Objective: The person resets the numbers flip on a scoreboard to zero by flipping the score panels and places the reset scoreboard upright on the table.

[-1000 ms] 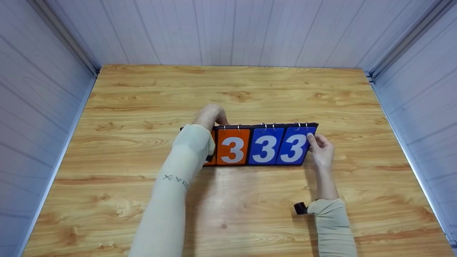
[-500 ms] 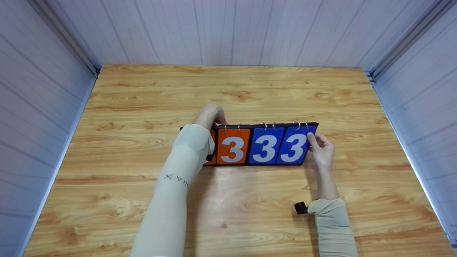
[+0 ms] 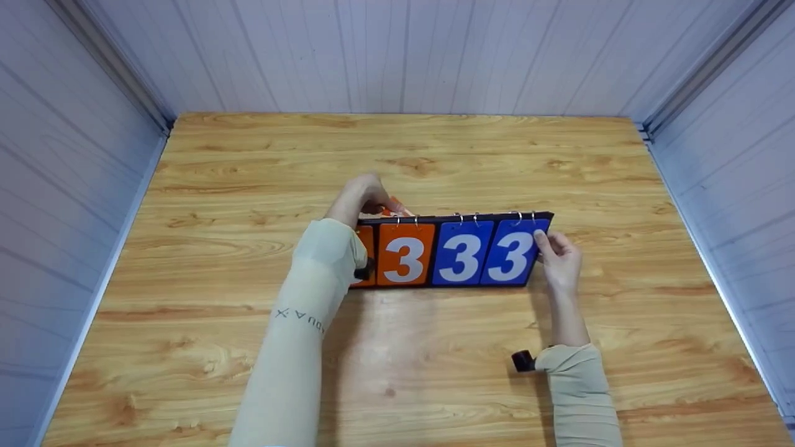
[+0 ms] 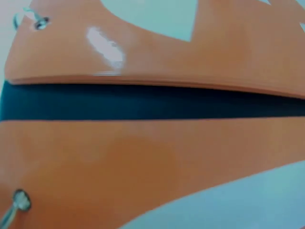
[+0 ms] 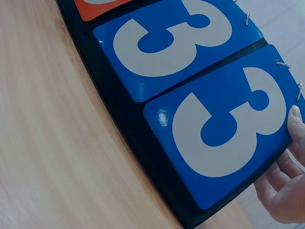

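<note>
Scoreboard: a black flip scoreboard (image 3: 456, 251) with ring-bound orange and blue number cards stands between the two hands on the wooden tabletop (image 3: 435, 347).
Left hand: the left hand (image 3: 363, 195) reaches over the board's top edge at its left end and pinches a lifted orange card (image 3: 392, 208) – the fingers curl around it.
Right hand: the right hand (image 3: 561, 261) grips the board's right edge, thumb on the front beside the outer blue "3" card (image 3: 512, 256), fingers behind.
Cards showing: an orange "3" card (image 3: 405, 254) just right of the left wrist – then two blue 3s.

Left sleeve (image 3: 323, 261) hides leftmost orange card (image 3: 367, 257) digit.
</note>
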